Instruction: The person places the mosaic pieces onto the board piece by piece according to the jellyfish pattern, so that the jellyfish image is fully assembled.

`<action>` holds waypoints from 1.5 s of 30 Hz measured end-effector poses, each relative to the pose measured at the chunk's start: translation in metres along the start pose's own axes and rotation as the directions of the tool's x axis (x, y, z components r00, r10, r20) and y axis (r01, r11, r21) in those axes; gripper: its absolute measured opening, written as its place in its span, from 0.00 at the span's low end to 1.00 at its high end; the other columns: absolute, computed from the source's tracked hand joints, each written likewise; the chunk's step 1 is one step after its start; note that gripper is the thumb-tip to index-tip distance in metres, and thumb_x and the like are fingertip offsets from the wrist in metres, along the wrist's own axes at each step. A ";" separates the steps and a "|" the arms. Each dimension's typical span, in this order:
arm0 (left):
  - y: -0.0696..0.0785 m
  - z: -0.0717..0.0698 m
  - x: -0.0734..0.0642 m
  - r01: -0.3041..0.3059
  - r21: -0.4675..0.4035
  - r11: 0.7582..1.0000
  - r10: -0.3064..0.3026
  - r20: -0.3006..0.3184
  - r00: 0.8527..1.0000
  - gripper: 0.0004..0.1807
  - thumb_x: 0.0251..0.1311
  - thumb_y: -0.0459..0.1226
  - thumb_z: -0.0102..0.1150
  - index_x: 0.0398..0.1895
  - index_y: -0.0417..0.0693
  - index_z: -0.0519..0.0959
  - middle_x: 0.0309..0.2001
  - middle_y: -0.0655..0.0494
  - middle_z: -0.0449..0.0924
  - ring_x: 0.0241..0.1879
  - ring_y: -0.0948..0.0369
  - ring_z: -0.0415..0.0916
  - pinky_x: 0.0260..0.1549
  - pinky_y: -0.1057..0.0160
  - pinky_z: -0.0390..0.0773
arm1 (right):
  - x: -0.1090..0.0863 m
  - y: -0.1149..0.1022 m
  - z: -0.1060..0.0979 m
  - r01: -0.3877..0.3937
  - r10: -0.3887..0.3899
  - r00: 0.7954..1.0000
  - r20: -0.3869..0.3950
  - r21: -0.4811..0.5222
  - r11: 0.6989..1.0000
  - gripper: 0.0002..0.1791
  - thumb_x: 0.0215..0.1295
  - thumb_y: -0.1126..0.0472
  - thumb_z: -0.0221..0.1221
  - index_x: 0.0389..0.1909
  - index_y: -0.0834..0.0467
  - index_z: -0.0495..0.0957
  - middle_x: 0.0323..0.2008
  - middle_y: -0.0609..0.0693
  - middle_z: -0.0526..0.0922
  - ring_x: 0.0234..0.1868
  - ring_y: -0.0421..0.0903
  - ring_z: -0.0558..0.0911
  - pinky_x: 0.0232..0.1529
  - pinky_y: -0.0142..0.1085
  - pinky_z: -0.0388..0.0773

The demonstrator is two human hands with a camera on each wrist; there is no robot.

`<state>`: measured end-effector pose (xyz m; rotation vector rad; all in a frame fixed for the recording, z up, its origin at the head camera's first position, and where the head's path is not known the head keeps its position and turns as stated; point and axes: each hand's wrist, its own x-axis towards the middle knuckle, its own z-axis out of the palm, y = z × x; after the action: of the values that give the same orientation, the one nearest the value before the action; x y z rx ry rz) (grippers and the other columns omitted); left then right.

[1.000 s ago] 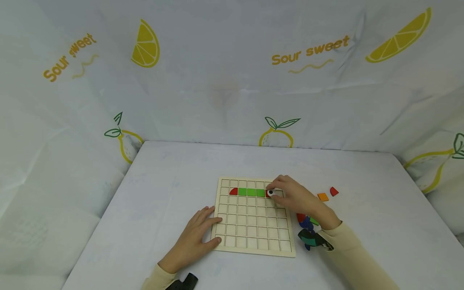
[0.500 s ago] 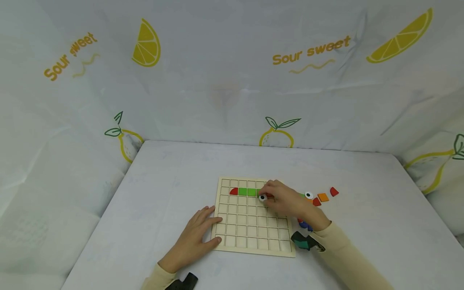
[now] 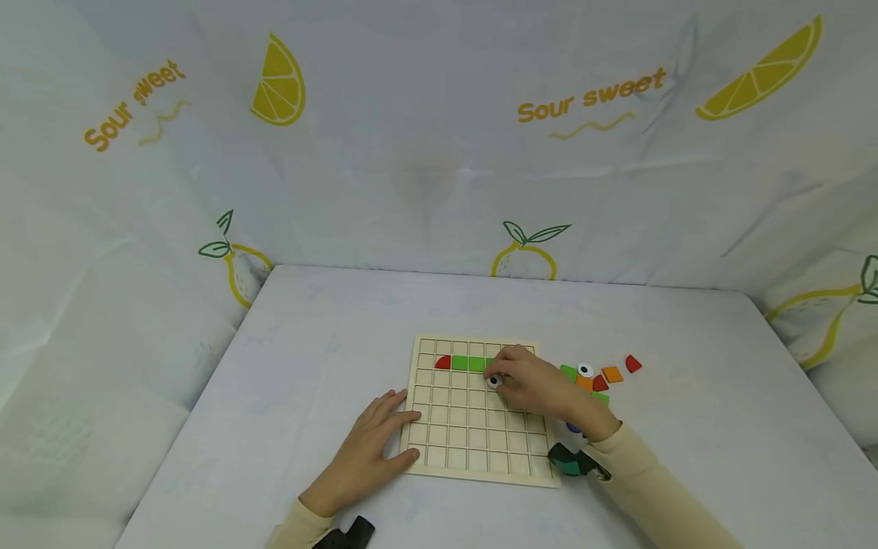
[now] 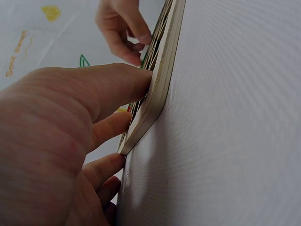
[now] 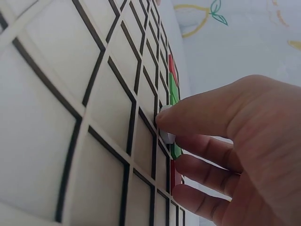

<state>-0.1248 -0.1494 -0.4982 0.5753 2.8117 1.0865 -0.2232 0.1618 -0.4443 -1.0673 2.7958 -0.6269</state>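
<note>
My right hand (image 3: 531, 386) pinches a white round eye piece (image 3: 494, 381) with a black dot between thumb and fingers, just below a row of green squares (image 3: 469, 364) on the wooden grid board (image 3: 480, 478). In the right wrist view the eye piece (image 5: 167, 135) stands against the grid, partly behind the thumb. A red rounded piece (image 3: 443, 362) lies at the row's left end; another red piece (image 5: 176, 178) at the other end is mostly hidden in the head view. With fingers spread, my left hand (image 3: 370, 450) rests on the board's left edge, thumb on the near corner.
Right of the board lie loose pieces: a green one (image 3: 568, 372), a second eye piece (image 3: 584, 370), an orange square (image 3: 613, 374) and red rounded ones (image 3: 633, 363). Blue pieces (image 3: 573, 428) sit partly under my right wrist. A printed cloth wall rises behind the table.
My right hand has carried the eye piece left and nearer, from over the red piece at the row's right end to below the green squares. Loose pieces are uncovered. The left hand stays put.
</note>
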 end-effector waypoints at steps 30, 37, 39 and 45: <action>0.002 0.000 0.000 -0.003 -0.001 1.000 0.003 -0.001 1.000 0.26 0.61 0.43 0.68 0.63 0.53 0.77 0.78 0.51 0.61 0.80 0.46 0.52 0.75 0.36 0.53 | -0.001 -0.003 0.001 -0.033 0.033 0.999 0.010 0.017 0.999 0.14 0.64 0.65 0.63 0.50 0.55 0.85 0.45 0.45 0.80 0.46 0.41 0.73 0.47 0.38 0.77; 0.002 0.000 0.000 -0.001 -0.001 1.000 0.001 -0.002 1.000 0.26 0.62 0.44 0.68 0.63 0.53 0.77 0.78 0.51 0.61 0.80 0.45 0.52 0.75 0.35 0.54 | -0.004 -0.001 -0.003 -0.026 0.027 0.999 -0.026 0.027 0.999 0.13 0.65 0.66 0.63 0.49 0.55 0.85 0.45 0.46 0.81 0.45 0.42 0.73 0.45 0.36 0.76; 0.002 0.000 0.000 0.000 -0.002 1.000 0.000 -0.001 1.000 0.26 0.62 0.44 0.67 0.63 0.53 0.77 0.78 0.51 0.61 0.80 0.45 0.51 0.75 0.35 0.54 | -0.006 0.000 -0.009 -0.050 0.052 0.998 -0.035 0.048 0.998 0.12 0.67 0.65 0.62 0.49 0.55 0.85 0.46 0.47 0.81 0.45 0.43 0.73 0.44 0.37 0.76; 0.002 0.000 0.001 -0.003 0.004 1.000 0.003 -0.004 1.000 0.26 0.62 0.44 0.67 0.63 0.53 0.77 0.78 0.51 0.61 0.80 0.45 0.51 0.74 0.35 0.54 | -0.021 0.010 -0.030 -0.126 0.134 0.990 -0.053 0.127 0.984 0.12 0.72 0.65 0.57 0.52 0.57 0.83 0.50 0.49 0.82 0.51 0.47 0.77 0.50 0.43 0.81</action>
<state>-0.1249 -0.1477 -0.4965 0.5779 2.8179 1.0839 -0.2201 0.1924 -0.4219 -0.8494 2.8065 -0.8171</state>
